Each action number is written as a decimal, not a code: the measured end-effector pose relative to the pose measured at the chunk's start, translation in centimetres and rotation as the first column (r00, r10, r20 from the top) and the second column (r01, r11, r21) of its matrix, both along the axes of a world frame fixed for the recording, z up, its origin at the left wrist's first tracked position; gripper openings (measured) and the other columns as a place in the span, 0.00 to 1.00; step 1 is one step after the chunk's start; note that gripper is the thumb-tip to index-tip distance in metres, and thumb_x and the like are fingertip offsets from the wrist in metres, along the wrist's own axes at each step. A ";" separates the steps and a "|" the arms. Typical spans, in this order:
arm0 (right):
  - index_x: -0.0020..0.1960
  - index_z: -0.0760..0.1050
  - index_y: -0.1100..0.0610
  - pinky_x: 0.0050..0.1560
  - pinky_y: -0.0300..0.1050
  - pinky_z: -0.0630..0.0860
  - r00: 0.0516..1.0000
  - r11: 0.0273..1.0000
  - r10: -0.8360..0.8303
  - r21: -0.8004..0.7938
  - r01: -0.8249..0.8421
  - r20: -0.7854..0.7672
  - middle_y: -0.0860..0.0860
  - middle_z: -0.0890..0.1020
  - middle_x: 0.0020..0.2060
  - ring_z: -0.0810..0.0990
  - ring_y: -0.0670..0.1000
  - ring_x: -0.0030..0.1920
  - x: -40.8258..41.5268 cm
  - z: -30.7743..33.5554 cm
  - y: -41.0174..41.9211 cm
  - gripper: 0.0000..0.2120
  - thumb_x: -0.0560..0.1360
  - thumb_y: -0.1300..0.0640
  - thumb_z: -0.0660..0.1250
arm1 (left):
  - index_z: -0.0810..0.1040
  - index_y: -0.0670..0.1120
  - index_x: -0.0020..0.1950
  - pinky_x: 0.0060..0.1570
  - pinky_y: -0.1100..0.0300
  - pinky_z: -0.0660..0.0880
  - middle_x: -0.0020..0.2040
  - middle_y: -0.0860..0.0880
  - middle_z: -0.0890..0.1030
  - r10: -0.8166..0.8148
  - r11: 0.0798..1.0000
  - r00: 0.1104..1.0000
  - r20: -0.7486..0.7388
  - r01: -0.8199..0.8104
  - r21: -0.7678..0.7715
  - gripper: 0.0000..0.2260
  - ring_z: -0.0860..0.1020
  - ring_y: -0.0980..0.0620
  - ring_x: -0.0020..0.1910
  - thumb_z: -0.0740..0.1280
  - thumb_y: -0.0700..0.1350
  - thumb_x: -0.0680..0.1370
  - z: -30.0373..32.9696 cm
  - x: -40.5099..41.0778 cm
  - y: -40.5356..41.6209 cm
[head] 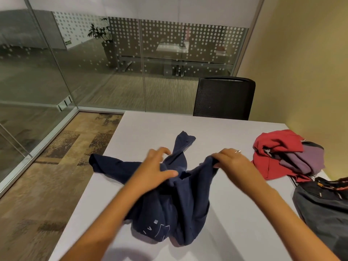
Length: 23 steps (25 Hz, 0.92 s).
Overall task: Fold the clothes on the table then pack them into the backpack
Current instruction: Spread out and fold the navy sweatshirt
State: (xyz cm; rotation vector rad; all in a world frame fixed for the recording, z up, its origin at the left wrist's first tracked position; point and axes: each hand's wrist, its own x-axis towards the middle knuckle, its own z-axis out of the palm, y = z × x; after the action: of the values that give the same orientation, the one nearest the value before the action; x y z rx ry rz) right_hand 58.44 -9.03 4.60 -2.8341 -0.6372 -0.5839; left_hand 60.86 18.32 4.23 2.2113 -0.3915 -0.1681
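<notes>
A navy shirt (175, 196) lies crumpled on the white table (235, 213), its body running from the near edge toward the far side, one sleeve reaching out to the left as far as the table's left edge and the other pointing away toward the far side. Both hands work at the shirt's far end, near the shoulders. The right hand (230, 161) grips a bunched fold of cloth at the right shoulder, fingers curled round it and knuckles up; the left hand (157, 166) lies over the cloth near the collar with thumb spread and fingers bent down onto the fabric, though motion blur leaves it unclear whether it pinches the cloth or only presses it. The relation that matters for the coming move is that the garment's long axis runs near to far between the two hands, so a pull apart to left and right would likely spread the shoulders flat before any fold is made. Folding is judged barely begun. A red garment (273, 147) and a purple garment (305, 159) sit heaped together at the right of the table, unfolded, and the dark backpack (323, 202) rests just near of them at the right edge, closer to the right hand. A black chair (224, 98) stands at the far side.
</notes>
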 end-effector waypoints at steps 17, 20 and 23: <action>0.44 0.79 0.68 0.38 0.55 0.76 0.853 0.844 -0.505 -0.129 0.520 0.136 0.66 0.78 0.36 0.79 0.67 0.38 6.8 13.8 -16.5 0.11 0.64 0.75 0.72 | 0.78 0.41 0.48 0.40 0.59 0.69 0.43 0.43 0.77 0.489 0.868 0.857 0.160 -0.496 0.004 0.09 0.74 0.46 0.45 0.63 0.45 0.80 11.3 17.7 21.9; 0.44 0.78 0.69 0.40 0.55 0.74 0.806 0.810 -0.554 -0.088 0.580 0.207 0.67 0.77 0.39 0.78 0.68 0.41 7.6 18.7 -16.7 0.07 0.67 0.74 0.69 | 0.75 0.41 0.51 0.44 0.53 0.68 0.45 0.43 0.74 0.503 0.863 0.845 0.181 -0.501 -0.062 0.10 0.71 0.45 0.46 0.58 0.45 0.83 15.1 19.2 19.7; 0.46 0.79 0.66 0.42 0.54 0.75 0.749 0.752 -0.625 -0.087 0.654 0.221 0.66 0.78 0.41 0.78 0.67 0.44 8.4 22.0 -17.0 0.05 0.70 0.70 0.68 | 0.72 0.43 0.52 0.46 0.52 0.66 0.49 0.41 0.74 0.486 0.866 0.841 0.237 -0.500 -0.001 0.08 0.71 0.44 0.49 0.56 0.46 0.83 18.4 20.3 18.5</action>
State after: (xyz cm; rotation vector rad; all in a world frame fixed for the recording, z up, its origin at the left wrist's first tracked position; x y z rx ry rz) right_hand 66.80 -25.99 26.59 -3.1469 0.3436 -0.9314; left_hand 81.15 36.79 22.59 2.3217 0.0762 0.3659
